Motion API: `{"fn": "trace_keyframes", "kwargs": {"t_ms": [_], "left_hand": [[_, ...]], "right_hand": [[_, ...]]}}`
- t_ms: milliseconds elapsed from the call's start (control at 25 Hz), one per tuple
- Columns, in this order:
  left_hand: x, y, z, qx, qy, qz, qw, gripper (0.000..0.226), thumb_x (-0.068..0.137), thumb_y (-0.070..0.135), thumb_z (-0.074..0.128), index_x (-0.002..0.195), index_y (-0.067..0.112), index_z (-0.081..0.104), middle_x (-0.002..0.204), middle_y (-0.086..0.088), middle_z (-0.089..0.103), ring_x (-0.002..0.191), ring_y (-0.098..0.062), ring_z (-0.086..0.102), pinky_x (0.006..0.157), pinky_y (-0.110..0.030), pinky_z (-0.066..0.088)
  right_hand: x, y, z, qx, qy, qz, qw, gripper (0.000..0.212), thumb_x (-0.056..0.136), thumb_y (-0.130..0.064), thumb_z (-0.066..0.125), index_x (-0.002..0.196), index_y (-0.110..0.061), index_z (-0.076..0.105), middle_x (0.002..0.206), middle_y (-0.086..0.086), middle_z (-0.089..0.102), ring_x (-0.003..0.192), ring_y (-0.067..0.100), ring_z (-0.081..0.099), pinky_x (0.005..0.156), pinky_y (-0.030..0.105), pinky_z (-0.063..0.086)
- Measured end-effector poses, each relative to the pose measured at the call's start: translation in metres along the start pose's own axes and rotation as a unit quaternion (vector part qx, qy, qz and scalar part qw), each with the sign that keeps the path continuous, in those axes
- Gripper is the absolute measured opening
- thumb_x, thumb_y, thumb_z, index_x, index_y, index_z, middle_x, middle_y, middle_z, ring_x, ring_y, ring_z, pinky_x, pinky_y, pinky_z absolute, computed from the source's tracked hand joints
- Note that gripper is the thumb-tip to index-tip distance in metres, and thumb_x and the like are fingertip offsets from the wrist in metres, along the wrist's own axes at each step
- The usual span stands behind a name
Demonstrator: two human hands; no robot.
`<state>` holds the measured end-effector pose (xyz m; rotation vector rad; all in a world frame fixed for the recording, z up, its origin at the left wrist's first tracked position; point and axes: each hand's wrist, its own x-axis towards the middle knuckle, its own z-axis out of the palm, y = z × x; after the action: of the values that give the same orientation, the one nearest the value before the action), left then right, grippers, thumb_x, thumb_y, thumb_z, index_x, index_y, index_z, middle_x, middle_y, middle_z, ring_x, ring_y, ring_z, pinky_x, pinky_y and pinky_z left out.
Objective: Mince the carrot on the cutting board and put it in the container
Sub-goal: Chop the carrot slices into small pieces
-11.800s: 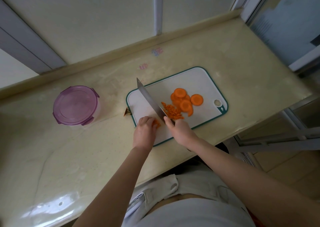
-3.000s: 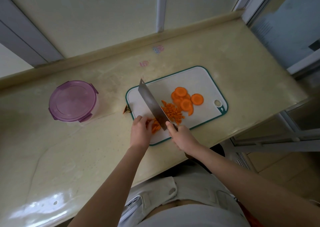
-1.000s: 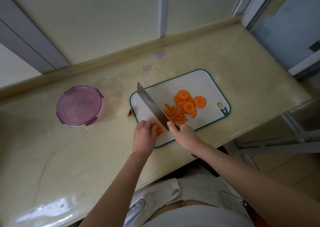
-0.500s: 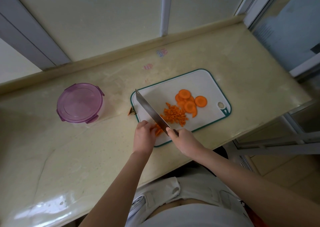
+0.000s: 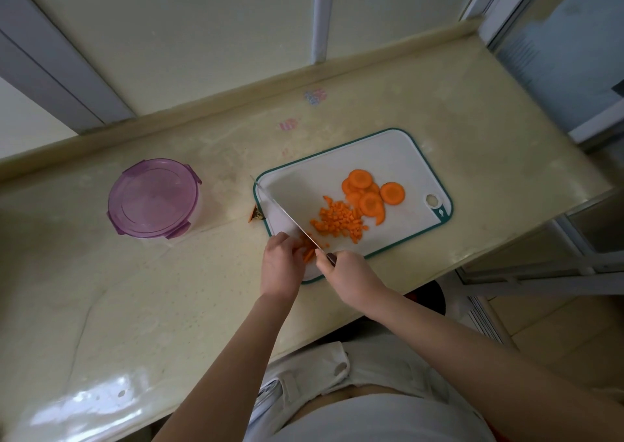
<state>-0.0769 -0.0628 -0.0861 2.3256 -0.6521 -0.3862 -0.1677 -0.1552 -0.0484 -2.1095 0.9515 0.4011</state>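
Gripping the knife (image 5: 287,218) by its handle in our right hand (image 5: 349,272), we lay the blade across the near left corner of the cutting board (image 5: 304,185). Our left hand (image 5: 282,264), fingers curled, pins carrot strips (image 5: 308,250) against the blade's left side. Diced carrot (image 5: 337,222) lies right of the knife, with round slices (image 5: 369,193) beyond it. The lidded purple container (image 5: 153,198) stands well to the left on the tabletop (image 5: 169,306).

The cutting board (image 5: 388,158) is matt white plastic, the knife (image 5: 283,211) bare metal at its blade, the container (image 5: 153,198) translucent purple plastic; the countertop (image 5: 169,306) gleams glossy at near left.
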Motion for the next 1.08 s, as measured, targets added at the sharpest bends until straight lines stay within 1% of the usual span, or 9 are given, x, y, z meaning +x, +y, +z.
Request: {"fn": "trace_keyframes", "kwargs": {"t_ms": [80,160,240,480,680,760,840,960,1080], "left_hand": [[-0.001,-0.001,0.001,0.006,0.005,0.013,1.000,0.007,0.074,-0.006,0.066,0.073,0.000,0.070,0.074,-0.012,0.060,0.076,-0.025,0.052,0.066,-0.020,0.034],[-0.004,-0.002,0.003,0.016,0.016,0.030,0.999,0.006,0.074,-0.005,0.068,0.074,0.000,0.070,0.073,-0.011,0.060,0.073,-0.027,0.053,0.065,-0.030,0.043],[-0.006,-0.002,0.003,0.023,0.030,0.041,0.998,0.005,0.073,-0.005,0.069,0.074,0.000,0.069,0.072,-0.011,0.059,0.071,-0.028,0.053,0.064,-0.034,0.045],[-0.003,0.002,0.002,0.013,0.018,0.031,0.999,0.004,0.079,0.000,0.068,0.077,0.001,0.071,0.076,-0.011,0.061,0.075,-0.028,0.054,0.069,-0.033,0.043],[0.001,0.005,-0.004,0.059,-0.008,0.051,0.997,0.021,0.086,0.000,0.057,0.100,0.006,0.072,0.084,-0.012,0.063,0.082,-0.029,0.054,0.076,-0.038,0.046],[-0.001,0.006,-0.008,0.091,-0.024,0.056,0.994,0.024,0.089,0.005,0.052,0.105,0.009,0.070,0.094,-0.009,0.063,0.091,-0.027,0.052,0.084,-0.031,0.037],[-0.005,0.006,-0.013,0.108,-0.019,0.056,0.992,0.022,0.089,0.015,0.054,0.106,0.013,0.069,0.103,-0.005,0.061,0.099,-0.025,0.051,0.082,-0.028,0.028],[-0.011,0.002,-0.015,0.148,-0.016,0.088,0.985,0.034,0.081,0.032,0.068,0.111,0.014,0.066,0.107,-0.006,0.061,0.098,-0.027,0.054,0.081,-0.034,0.039],[-0.013,0.000,-0.015,0.104,-0.052,0.053,0.992,0.047,0.080,0.031,0.071,0.121,0.011,0.060,0.112,-0.006,0.057,0.098,-0.024,0.056,0.078,-0.029,0.045]], "right_hand": [[0.003,-0.001,-0.010,0.015,-0.018,0.002,1.000,0.057,0.098,-0.049,0.038,0.053,-0.012,0.034,0.052,0.003,0.038,0.050,0.021,0.040,0.045,0.027,0.025],[0.007,0.000,-0.022,0.049,-0.045,0.009,0.998,0.057,0.098,-0.049,0.037,0.054,-0.013,0.031,0.050,0.002,0.036,0.046,0.018,0.036,0.047,0.029,0.026],[0.007,0.001,-0.030,0.069,-0.061,0.013,0.996,0.057,0.098,-0.050,0.037,0.053,-0.015,0.029,0.049,0.001,0.033,0.043,0.017,0.033,0.048,0.028,0.027],[0.007,-0.001,-0.036,0.065,-0.024,0.021,0.997,0.057,0.098,-0.049,0.037,0.055,-0.012,0.032,0.053,0.002,0.037,0.048,0.017,0.036,0.049,0.029,0.027],[0.000,0.000,-0.040,0.075,-0.021,0.000,0.997,0.055,0.098,-0.047,0.038,0.056,-0.013,0.030,0.053,0.001,0.035,0.048,0.016,0.036,0.051,0.030,0.029],[-0.002,-0.001,-0.041,0.071,-0.026,-0.008,0.997,0.055,0.098,-0.048,0.038,0.056,-0.013,0.030,0.052,0.002,0.034,0.048,0.016,0.035,0.052,0.030,0.029],[-0.003,-0.001,-0.041,0.064,-0.033,-0.010,0.997,0.055,0.098,-0.049,0.038,0.056,-0.013,0.031,0.053,0.002,0.036,0.048,0.017,0.036,0.052,0.030,0.029],[-0.006,-0.001,-0.041,0.065,-0.036,-0.009,0.997,0.054,0.098,-0.049,0.037,0.058,-0.012,0.035,0.054,0.002,0.039,0.048,0.017,0.038,0.051,0.028,0.031],[-0.009,-0.002,-0.039,0.084,-0.039,0.007,0.996,0.055,0.098,-0.049,0.038,0.057,-0.013,0.036,0.054,0.002,0.040,0.046,0.015,0.039,0.048,0.026,0.031]]}}
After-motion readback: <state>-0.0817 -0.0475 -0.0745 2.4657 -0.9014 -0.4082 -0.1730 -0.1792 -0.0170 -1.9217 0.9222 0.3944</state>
